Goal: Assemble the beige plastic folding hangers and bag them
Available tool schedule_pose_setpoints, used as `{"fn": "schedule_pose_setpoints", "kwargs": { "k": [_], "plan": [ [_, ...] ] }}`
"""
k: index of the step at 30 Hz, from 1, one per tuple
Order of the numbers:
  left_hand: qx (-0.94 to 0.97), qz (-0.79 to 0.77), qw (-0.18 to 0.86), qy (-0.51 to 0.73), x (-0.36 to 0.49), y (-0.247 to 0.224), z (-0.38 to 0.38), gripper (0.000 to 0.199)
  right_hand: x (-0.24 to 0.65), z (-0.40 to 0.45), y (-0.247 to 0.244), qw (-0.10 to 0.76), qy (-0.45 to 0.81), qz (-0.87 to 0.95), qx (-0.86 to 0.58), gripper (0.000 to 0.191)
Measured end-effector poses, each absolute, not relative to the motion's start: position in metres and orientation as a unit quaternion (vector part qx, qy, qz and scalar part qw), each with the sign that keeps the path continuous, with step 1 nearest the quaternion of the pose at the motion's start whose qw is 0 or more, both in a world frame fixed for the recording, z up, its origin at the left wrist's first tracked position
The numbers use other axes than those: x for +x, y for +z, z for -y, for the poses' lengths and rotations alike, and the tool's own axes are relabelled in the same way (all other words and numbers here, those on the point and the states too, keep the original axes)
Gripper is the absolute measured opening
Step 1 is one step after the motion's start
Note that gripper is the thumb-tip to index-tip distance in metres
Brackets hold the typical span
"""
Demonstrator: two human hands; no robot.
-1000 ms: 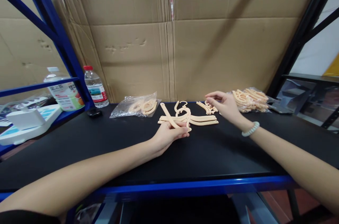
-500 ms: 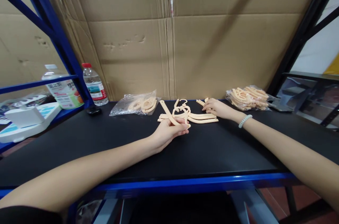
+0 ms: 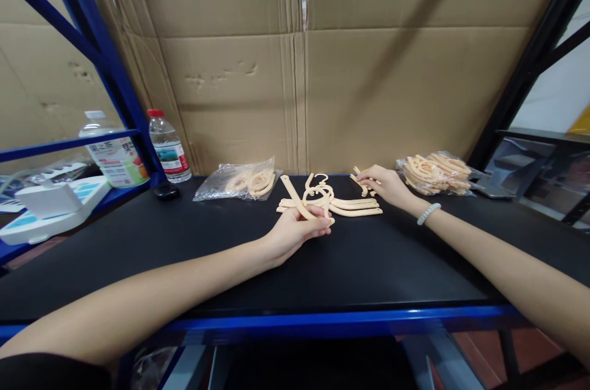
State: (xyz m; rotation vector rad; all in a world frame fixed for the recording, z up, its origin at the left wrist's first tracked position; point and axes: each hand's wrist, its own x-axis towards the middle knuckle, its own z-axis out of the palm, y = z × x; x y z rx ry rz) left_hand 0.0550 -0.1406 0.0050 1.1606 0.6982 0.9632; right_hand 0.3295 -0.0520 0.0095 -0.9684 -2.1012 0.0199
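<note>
My left hand [image 3: 299,228] is closed on a beige plastic hanger [image 3: 291,190], low over the middle of the black tabletop. One long arm of the hanger tilts up to the left; its near end sticks out past my fingertips. Just behind, a stack of beige hanger arms [image 3: 357,209] lies on the table, with a hooked, ring-shaped hanger part [image 3: 319,182] overlapping in view. My right hand [image 3: 385,182] has its fingers bent together at a small pile of beige pieces [image 3: 365,191]. What its fingertips pinch, if anything, is too small to tell.
A clear bag with ring-shaped parts [image 3: 251,182] lies back left; a fuller bag of beige parts [image 3: 436,172] sits back right. A water bottle [image 3: 169,153], a black mouse [image 3: 166,191] and a power strip [image 3: 59,209] are leftward. Cardboard [image 3: 230,83] walls the back.
My right hand has lifted and shifted slightly right, uncovering more small beige pieces beneath its fingers. My left hand keeps the hanger in nearly the same pose. The whole view has shifted slightly.
</note>
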Motion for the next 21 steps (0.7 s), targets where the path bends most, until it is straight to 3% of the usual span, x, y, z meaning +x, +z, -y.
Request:
{"fn": "schedule_pose_setpoints", "kwargs": {
  "k": [5, 9, 13, 17, 21],
  "plan": [
    [0.523, -0.303, 0.673, 0.426, 0.054, 0.004, 0.140, 0.025, 0.301, 0.092, 0.027, 0.539, 0.126, 0.742, -0.378, 0.024],
    [0.532, -0.300, 0.668, 0.425, 0.054, 0.003, 0.140, 0.027, 0.274, 0.126, 0.025, 0.570, 0.301, 0.695, -0.318, 0.025],
    [0.540, -0.300, 0.663, 0.423, 0.054, 0.002, 0.140, 0.027, 0.253, 0.140, 0.011, 0.589, 0.399, 0.636, -0.299, 0.028],
    [0.547, -0.299, 0.658, 0.423, 0.054, 0.003, 0.140, 0.025, 0.246, 0.139, 0.003, 0.604, 0.430, 0.590, -0.320, 0.026],
    [0.550, -0.300, 0.657, 0.419, 0.054, 0.003, 0.140, 0.024, 0.246, 0.136, 0.000, 0.591, 0.380, 0.610, -0.367, 0.025]
  ]
}}
